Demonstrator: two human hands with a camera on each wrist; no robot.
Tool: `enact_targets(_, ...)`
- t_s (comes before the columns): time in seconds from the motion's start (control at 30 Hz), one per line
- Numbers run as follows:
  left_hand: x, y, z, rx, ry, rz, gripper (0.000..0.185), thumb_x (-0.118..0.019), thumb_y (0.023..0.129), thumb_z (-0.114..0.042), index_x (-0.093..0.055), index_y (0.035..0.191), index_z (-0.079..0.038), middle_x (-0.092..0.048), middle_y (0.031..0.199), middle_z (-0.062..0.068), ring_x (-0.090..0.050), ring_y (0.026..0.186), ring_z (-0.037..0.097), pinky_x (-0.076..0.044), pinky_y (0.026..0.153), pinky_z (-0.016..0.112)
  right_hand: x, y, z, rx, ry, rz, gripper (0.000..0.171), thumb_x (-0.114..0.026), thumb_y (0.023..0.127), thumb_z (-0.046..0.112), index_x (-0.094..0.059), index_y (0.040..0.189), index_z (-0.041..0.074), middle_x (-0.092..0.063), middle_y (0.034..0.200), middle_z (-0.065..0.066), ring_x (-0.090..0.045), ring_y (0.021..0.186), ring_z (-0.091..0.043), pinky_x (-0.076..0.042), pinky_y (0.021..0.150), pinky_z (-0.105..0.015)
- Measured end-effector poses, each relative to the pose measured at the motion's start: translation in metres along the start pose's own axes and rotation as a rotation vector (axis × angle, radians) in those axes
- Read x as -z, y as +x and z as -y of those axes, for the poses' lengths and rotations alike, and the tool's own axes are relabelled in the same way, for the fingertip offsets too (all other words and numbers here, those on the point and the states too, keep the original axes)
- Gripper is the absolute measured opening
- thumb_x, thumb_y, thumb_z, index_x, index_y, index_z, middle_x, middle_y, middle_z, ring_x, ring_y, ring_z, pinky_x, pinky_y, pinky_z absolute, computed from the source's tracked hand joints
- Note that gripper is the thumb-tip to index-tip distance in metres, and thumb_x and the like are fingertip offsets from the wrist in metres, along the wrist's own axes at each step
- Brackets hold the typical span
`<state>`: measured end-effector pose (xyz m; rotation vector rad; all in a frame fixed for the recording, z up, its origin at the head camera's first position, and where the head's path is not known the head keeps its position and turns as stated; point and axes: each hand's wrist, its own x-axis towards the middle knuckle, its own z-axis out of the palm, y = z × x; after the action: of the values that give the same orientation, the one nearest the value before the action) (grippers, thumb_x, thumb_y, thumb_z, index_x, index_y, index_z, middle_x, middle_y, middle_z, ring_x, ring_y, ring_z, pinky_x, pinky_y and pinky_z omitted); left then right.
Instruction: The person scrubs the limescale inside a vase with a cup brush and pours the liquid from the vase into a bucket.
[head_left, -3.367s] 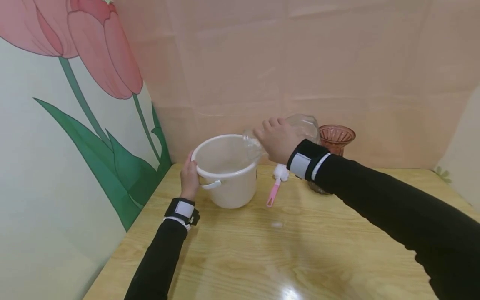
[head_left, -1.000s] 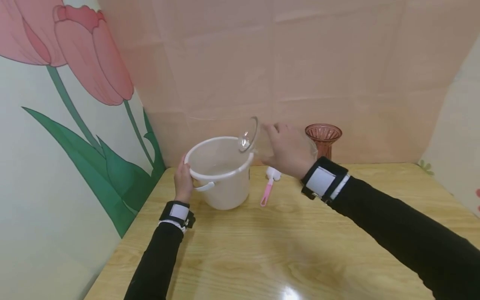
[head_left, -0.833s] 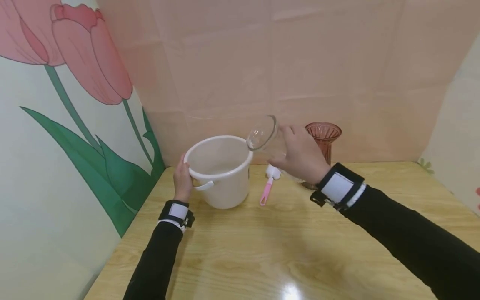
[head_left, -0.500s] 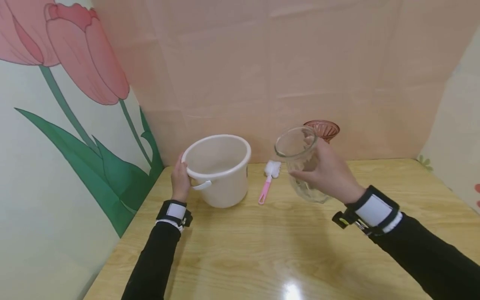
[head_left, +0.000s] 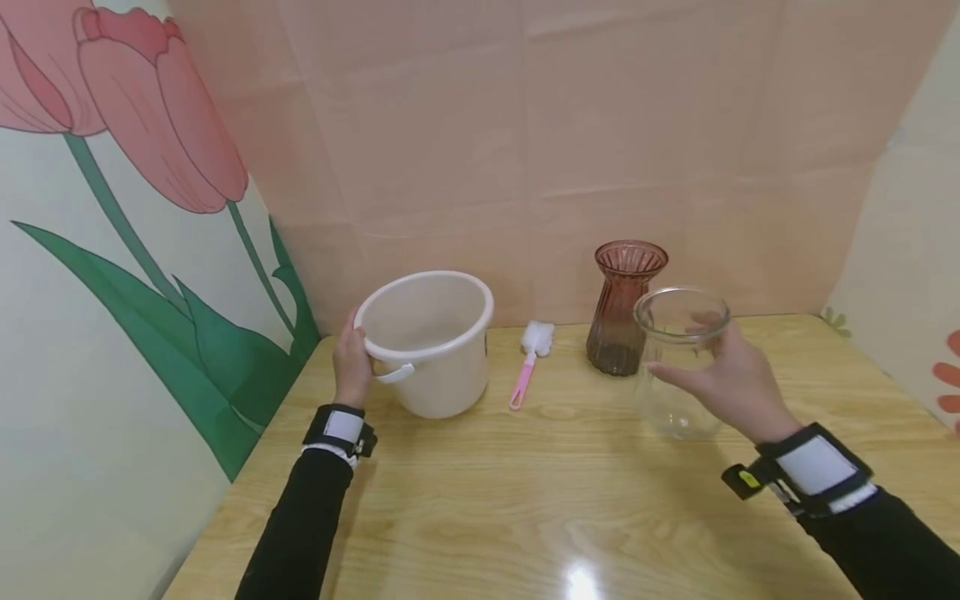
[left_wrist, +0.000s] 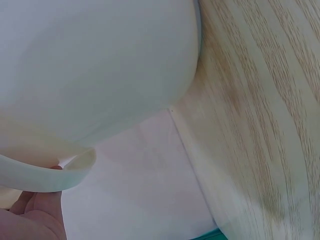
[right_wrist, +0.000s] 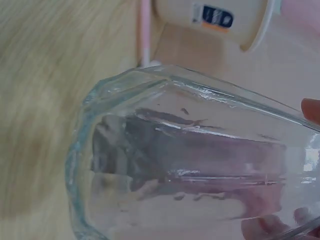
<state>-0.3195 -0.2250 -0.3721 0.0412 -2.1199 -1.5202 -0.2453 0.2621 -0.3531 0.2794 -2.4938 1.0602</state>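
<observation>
Your right hand [head_left: 738,379], fingers curled round the upright clear glass vase [head_left: 678,362], is setting it down right of the white bucket [head_left: 427,342], whose rim your left hand [head_left: 351,362] grips; judged next: lower gently, release.

The light is bright and soft, with a warm pink and yellow look. It comes from above, and a small white shine sits on the table [head_left: 577,575] near the bottom edge. Shadows are pale and blurry. A faint one lies under the right arm, and a darker one sits under the bucket [head_left: 427,342]. The head view is sharp in the middle, but the walls bend at the sides. The left wrist view is very close to the bucket [left_wrist: 100,65], so its white side looks washed out and flat. In the right wrist view the glass jar [right_wrist: 190,160] has bright streaks on it, and the wood behind it is blurry.
</observation>
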Motion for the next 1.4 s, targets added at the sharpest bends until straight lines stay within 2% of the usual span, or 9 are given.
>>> enact_targets(0.13,0.0,0.001,0.0,-0.005,-0.02,-0.005,0.048,-0.032,0.101,-0.02,-0.041,0.148,-0.012,-0.044,0.147,0.008,-0.038,0.135,0.021,-0.027,0.112,0.04,0.001,0.002,-0.032,-0.042,-0.026,-0.046,0.095,-0.086,0.072,0.041,-0.033,0.138,-0.002,-0.05,0.128,-0.033,-0.05,0.106,-0.052,-0.04,0.08,-0.065)
enact_targets(0.27,0.0,0.0,0.0,-0.019,-0.015,-0.018,0.048,-0.032,0.1,-0.018,-0.043,0.146,-0.009,-0.045,0.146,0.01,-0.039,0.134,0.023,-0.028,0.111,0.041,0.003,0.005,-0.056,-0.098,-0.035,-0.063,0.098,-0.084,0.074,0.044,-0.03,0.139,-0.004,-0.046,0.128,-0.038,-0.048,0.107,-0.055,-0.04,0.08,-0.066)
enact_targets(0.43,0.0,-0.001,0.0,-0.041,-0.004,-0.016,0.048,-0.032,0.1,-0.017,-0.044,0.145,-0.009,-0.048,0.143,0.011,-0.042,0.131,0.024,-0.03,0.11,0.042,0.004,0.011,-0.077,-0.16,-0.033,-0.088,0.098,-0.082,0.075,0.046,-0.028,0.139,-0.005,-0.047,0.122,-0.043,-0.048,0.106,-0.058,-0.04,0.079,-0.066)
enact_targets(0.67,0.001,0.002,0.004,-0.037,0.017,-0.021,0.048,-0.032,0.1,-0.02,-0.045,0.145,-0.01,-0.048,0.143,0.011,-0.043,0.131,0.025,-0.031,0.109,0.044,-0.001,0.024,-0.102,-0.24,-0.013,-0.152,0.097,-0.08,0.076,0.049,-0.028,0.141,-0.002,-0.049,0.121,-0.041,-0.047,0.11,-0.057,-0.04,0.081,-0.064)
enact_targets(0.8,0.0,0.001,0.005,-0.027,0.023,-0.015,0.048,-0.031,0.1,-0.02,-0.043,0.146,-0.01,-0.047,0.145,0.01,-0.041,0.132,0.025,-0.03,0.11,0.044,-0.002,0.033,-0.113,-0.265,0.007,-0.166,0.099,-0.08,0.076,0.05,-0.027,0.143,-0.001,-0.048,0.123,-0.04,-0.046,0.112,-0.055,-0.039,0.083,-0.065)
enact_targets(1.07,-0.002,0.0,0.003,-0.047,0.009,-0.02,0.048,-0.032,0.1,-0.018,-0.044,0.145,-0.008,-0.048,0.144,0.012,-0.042,0.132,0.026,-0.03,0.11,0.043,-0.005,0.056,-0.129,-0.247,-0.03,-0.218,0.101,-0.08,0.075,0.05,-0.028,0.144,-0.004,-0.051,0.118,-0.038,-0.049,0.108,-0.054,-0.038,0.082,-0.062)
enact_targets(1.23,-0.003,0.0,0.003,-0.039,-0.003,-0.019,0.048,-0.032,0.1,-0.018,-0.045,0.145,-0.01,-0.048,0.143,0.011,-0.043,0.131,0.025,-0.031,0.11,0.042,-0.007,0.066,-0.133,-0.258,-0.025,-0.216,0.102,-0.079,0.076,0.052,-0.028,0.144,-0.003,-0.051,0.117,-0.037,-0.048,0.107,-0.053,-0.038,0.082,-0.062)
enact_targets(1.4,-0.002,0.001,0.004,-0.044,-0.013,-0.032,0.048,-0.033,0.1,-0.018,-0.045,0.145,-0.008,-0.048,0.143,0.012,-0.042,0.131,0.024,-0.03,0.11,0.042,-0.011,0.074,-0.135,-0.274,0.006,-0.197,0.105,-0.077,0.077,0.053,-0.023,0.147,-0.004,-0.048,0.123,-0.04,-0.045,0.113,-0.056,-0.036,0.088,-0.065)
